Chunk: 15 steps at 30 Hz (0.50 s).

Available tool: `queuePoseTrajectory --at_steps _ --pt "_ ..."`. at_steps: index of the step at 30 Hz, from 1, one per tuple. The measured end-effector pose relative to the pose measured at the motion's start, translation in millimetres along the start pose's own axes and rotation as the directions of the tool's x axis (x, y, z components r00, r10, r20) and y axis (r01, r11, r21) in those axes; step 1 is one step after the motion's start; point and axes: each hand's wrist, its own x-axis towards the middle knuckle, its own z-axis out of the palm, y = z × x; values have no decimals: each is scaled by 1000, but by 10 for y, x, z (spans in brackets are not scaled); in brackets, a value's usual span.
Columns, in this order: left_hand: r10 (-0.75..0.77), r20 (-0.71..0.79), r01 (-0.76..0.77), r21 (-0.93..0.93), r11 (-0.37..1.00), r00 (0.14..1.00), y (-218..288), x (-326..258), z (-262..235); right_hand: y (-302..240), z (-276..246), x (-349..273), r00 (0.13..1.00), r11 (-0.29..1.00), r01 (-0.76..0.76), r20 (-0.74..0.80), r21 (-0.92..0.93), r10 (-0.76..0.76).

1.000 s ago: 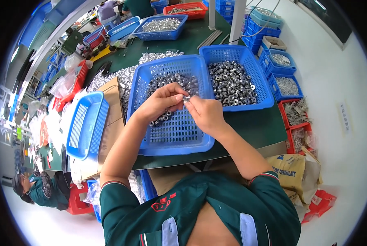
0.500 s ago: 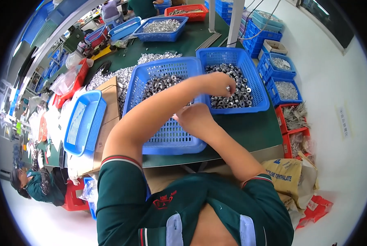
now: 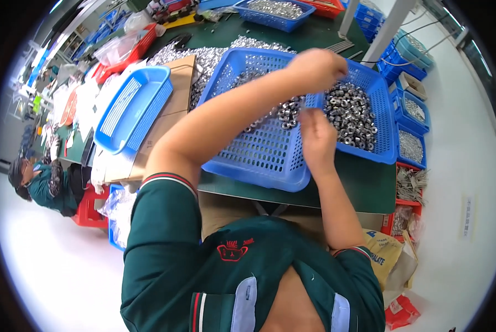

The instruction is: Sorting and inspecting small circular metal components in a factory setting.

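Two blue plastic baskets stand side by side; small silvery metal rings lie in both. My left arm reaches across the left basket (image 3: pixel 265 160). My left hand (image 3: pixel 318 70), slightly blurred, is closed over the far left corner of the right basket (image 3: pixel 389 119); whatever its fingers hold is hidden. Below it, my right hand (image 3: pixel 320 138) hovers by the left basket's right rim, fingers curled together, and I cannot make out anything in them. A dense pile of metal rings (image 3: pixel 350 116) fills the right basket. In the left one, fewer rings (image 3: pixel 288 113) sit toward the far side.
Loose shiny parts (image 3: pixel 209 60) heap on the green table behind the left basket. A lighter blue basket (image 3: pixel 167 91) rests on cardboard (image 3: pixel 182 83) at the left. A white post (image 3: pixel 389 30) rises at the back right. Stacked bins (image 3: pixel 411 145) line the right side. A co-worker (image 3: pixel 51 185) sits far left.
The view has shifted, so the baskets appear farther right. My left hand has drawn back from above the right basket's rings toward its far left corner. My right hand has moved to the rim between the baskets.
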Motion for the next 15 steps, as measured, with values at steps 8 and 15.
queuePoseTrajectory --at_steps 8,15 --pt "-222 467 182 130 975 856 -215 -1098 9 85 0 9 982 956 -184 80 227 170" --pt "-188 514 61 252 966 837 -316 -1328 339 90 60 -17 991 971 -121 85 205 105"
